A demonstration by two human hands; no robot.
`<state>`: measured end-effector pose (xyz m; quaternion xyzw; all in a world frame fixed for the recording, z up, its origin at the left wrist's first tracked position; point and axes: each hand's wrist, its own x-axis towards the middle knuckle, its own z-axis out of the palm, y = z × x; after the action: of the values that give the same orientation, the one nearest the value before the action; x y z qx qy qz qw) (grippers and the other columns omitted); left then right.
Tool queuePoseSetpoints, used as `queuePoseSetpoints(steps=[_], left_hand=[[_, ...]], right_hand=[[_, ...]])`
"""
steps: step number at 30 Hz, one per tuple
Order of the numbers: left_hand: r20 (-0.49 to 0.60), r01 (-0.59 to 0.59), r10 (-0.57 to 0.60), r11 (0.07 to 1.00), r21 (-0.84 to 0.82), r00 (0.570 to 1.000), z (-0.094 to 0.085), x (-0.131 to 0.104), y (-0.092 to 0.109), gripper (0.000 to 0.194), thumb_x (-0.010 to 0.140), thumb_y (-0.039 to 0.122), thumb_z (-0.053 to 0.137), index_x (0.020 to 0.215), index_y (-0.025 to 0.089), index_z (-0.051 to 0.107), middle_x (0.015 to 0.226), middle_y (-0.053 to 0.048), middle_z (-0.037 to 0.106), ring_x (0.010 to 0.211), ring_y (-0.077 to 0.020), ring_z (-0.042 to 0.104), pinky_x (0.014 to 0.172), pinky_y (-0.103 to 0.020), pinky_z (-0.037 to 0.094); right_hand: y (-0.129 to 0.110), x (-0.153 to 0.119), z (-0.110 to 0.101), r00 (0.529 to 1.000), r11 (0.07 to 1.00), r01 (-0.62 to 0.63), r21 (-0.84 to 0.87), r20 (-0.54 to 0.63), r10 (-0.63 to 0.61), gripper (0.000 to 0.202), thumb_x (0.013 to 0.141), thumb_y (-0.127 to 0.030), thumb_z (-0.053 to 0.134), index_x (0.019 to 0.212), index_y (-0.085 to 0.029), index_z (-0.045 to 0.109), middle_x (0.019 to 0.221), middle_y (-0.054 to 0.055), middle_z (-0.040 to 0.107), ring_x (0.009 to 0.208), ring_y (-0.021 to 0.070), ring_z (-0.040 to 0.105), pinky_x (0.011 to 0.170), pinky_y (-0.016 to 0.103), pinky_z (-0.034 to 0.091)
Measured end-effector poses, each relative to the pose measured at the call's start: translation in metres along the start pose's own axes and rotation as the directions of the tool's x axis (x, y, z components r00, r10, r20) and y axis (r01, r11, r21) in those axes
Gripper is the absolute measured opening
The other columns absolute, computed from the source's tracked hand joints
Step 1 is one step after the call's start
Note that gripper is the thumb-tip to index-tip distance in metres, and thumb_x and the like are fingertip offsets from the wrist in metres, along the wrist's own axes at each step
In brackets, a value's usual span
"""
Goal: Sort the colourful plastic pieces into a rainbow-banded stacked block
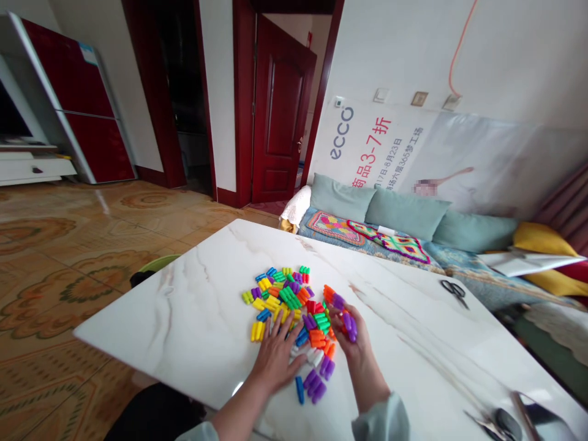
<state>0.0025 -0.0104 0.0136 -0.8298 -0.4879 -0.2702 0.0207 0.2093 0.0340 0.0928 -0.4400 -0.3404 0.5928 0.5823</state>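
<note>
Many small coloured plastic pieces lie in a loose pile (290, 297) on the white marble-look table (193, 306). My left hand (275, 355) rests palm down over the pile's near left part, fingers spread, beside yellow and blue pieces. At the pile's right side, my right hand (356, 343) is turned partly up with purple pieces (349, 327) in its curled fingers. Orange and purple pieces (333, 296) show just beyond its fingertips; whether it touches them is unclear. Nearer the table's front edge are a blue piece (299, 390) and a purple cluster (315, 386).
Black scissors (454, 292) lie at the table's right far edge. A phone (544, 416) and a dark object with metal tips (505, 424) are at the near right. Behind the table stands a sofa with green cushions (407, 213). A green rim (158, 263) shows beyond the left edge.
</note>
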Motion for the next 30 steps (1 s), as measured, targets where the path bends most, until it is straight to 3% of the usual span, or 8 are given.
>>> queuePoseSetpoints(steps=[4, 7, 10, 15, 18, 23, 27, 30], left_hand=[[-0.020, 0.018, -0.019, 0.999, -0.033, 1.000, -0.008, 0.001, 0.001, 0.058, 0.092, 0.042, 0.050, 0.146, 0.029, 0.035, 0.156, -0.007, 0.025, 0.142, -0.0369, 0.016, 0.112, -0.061, 0.015], [-0.049, -0.023, 0.014, 0.982, -0.188, 0.999, -0.018, -0.002, 0.006, 0.048, 0.097, 0.037, 0.042, 0.143, 0.027, 0.040, 0.155, -0.009, 0.024, 0.143, -0.0331, 0.018, 0.114, -0.056, 0.018], [-0.117, -0.002, -0.064, 0.869, -0.495, 0.991, -0.031, -0.011, 0.020, 0.045, 0.099, 0.033, 0.036, 0.143, 0.025, 0.038, 0.153, -0.010, 0.027, 0.138, -0.0261, 0.033, 0.111, -0.044, 0.034], [0.055, 0.219, -0.302, 0.545, -0.809, 0.952, -0.054, -0.035, 0.051, 0.042, 0.096, 0.036, 0.043, 0.136, 0.022, 0.045, 0.131, -0.012, 0.054, 0.112, -0.0212, 0.058, 0.083, -0.030, 0.054], [0.056, 0.238, -0.307, 0.598, -0.766, 0.950, -0.062, -0.056, 0.058, 0.031, 0.092, 0.033, 0.052, 0.119, 0.021, 0.059, 0.112, -0.009, 0.064, 0.103, -0.0208, 0.062, 0.084, -0.031, 0.053], [0.201, 0.372, -0.345, 0.560, -0.740, 0.917, -0.070, -0.100, 0.062, 0.023, 0.086, 0.035, 0.059, 0.103, 0.021, 0.064, 0.099, -0.006, 0.067, 0.091, -0.0200, 0.064, 0.081, -0.030, 0.053], [0.482, 0.613, -0.412, 0.292, -0.734, 0.773, -0.067, -0.129, 0.061, 0.035, 0.081, 0.047, 0.062, 0.101, 0.018, 0.062, 0.074, -0.002, 0.065, 0.055, -0.0131, 0.058, 0.050, -0.022, 0.048], [0.556, 0.689, -0.484, 0.145, -0.711, 0.676, -0.060, -0.130, 0.048, 0.048, 0.076, 0.055, 0.064, 0.101, 0.015, 0.058, 0.053, 0.005, 0.052, 0.038, -0.0077, 0.041, 0.035, -0.017, 0.033]], right_hand=[[0.019, -0.070, 0.002, 0.946, 0.671, -0.320, 0.669, 0.186, 0.265, 0.031, 0.081, -0.019, 0.050, 0.112, -0.019, 0.053, 0.102, 0.012, 0.066, 0.059, 0.0069, 0.056, 0.038, 0.012, 0.040], [0.031, -0.105, 0.008, 0.886, 0.495, -0.435, 0.752, 0.258, 0.386, 0.031, 0.089, -0.020, 0.042, 0.119, -0.016, 0.049, 0.099, 0.013, 0.066, 0.053, 0.0067, 0.055, 0.036, 0.012, 0.040], [0.041, -0.126, 0.013, 0.847, 0.454, -0.503, 0.735, 0.313, 0.430, 0.028, 0.091, -0.021, 0.041, 0.117, -0.015, 0.049, 0.087, 0.009, 0.067, 0.051, 0.0065, 0.055, 0.036, 0.012, 0.039], [0.059, -0.148, 0.019, 0.785, 0.494, -0.598, 0.632, 0.334, 0.523, 0.024, 0.096, -0.027, 0.037, 0.103, -0.013, 0.055, 0.064, 0.002, 0.060, 0.044, 0.0040, 0.048, 0.034, 0.008, 0.031], [0.071, -0.165, 0.026, 0.769, 0.601, -0.632, 0.489, 0.301, 0.564, 0.030, 0.095, -0.041, 0.043, 0.094, -0.015, 0.057, 0.052, -0.003, 0.052, 0.038, 0.0036, 0.042, 0.032, 0.009, 0.026], [0.098, -0.194, 0.030, 0.843, 0.816, -0.537, 0.214, 0.164, 0.512, 0.046, 0.073, -0.060, 0.068, 0.088, -0.018, 0.056, 0.057, -0.002, 0.060, 0.037, 0.0059, 0.046, 0.033, 0.015, 0.029], [0.117, -0.199, 0.021, 0.853, 0.880, -0.476, 0.011, 0.249, 0.458, 0.048, 0.070, -0.061, 0.069, 0.077, -0.015, 0.055, 0.054, 0.003, 0.063, 0.035, 0.0067, 0.046, 0.035, 0.018, 0.028], [0.116, -0.184, 0.014, 0.885, 0.907, -0.413, -0.082, 0.201, 0.421, 0.051, 0.069, -0.063, 0.068, 0.076, -0.014, 0.057, 0.053, 0.003, 0.062, 0.039, 0.0091, 0.051, 0.039, 0.019, 0.032]])
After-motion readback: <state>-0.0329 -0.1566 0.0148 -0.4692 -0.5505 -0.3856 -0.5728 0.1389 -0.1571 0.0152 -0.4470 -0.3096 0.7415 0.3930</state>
